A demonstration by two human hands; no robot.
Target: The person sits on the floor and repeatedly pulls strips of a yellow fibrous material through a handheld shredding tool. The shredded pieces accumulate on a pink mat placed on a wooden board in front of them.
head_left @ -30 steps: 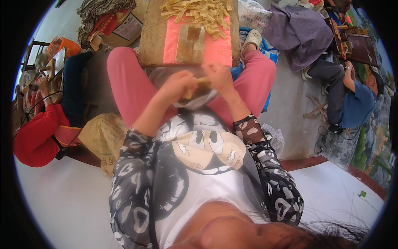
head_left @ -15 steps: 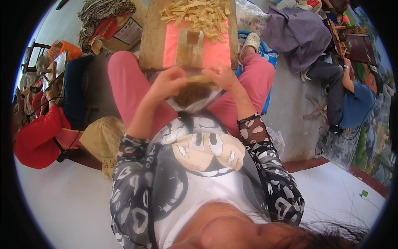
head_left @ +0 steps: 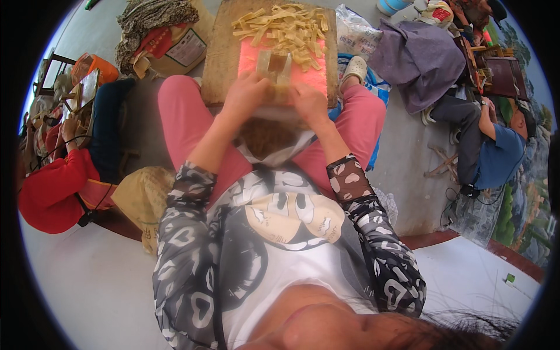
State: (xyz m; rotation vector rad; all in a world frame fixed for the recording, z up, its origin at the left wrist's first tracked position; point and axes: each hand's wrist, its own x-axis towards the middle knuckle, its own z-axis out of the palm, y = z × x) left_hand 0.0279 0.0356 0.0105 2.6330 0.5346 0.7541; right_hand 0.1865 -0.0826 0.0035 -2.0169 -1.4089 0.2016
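Observation:
My left hand (head_left: 251, 93) and my right hand (head_left: 308, 104) are close together over the near edge of a wooden board (head_left: 224, 52), fingers closed. A pale yellow strip (head_left: 281, 93) spans the short gap between them, a grip at each end. Just beyond my fingers, a shiny, clear-looking block (head_left: 284, 73) with a brownish middle lies on a bright pink sheet (head_left: 249, 55). Several loose yellow strips (head_left: 286, 29) are heaped at the far end of that sheet. My fingertips are partly hidden behind my knuckles.
Between my knees sits a pale bag (head_left: 265, 146) with brown contents. A sack (head_left: 181, 46) stands left of the board, a purple-grey cloth (head_left: 408, 64) to the right. A person in red (head_left: 52, 192) sits at left, another in blue (head_left: 499, 154) at right.
Both hands have moved forward, away from my body, from above the bag to the board's near edge. The strip has come with them, up against the block.

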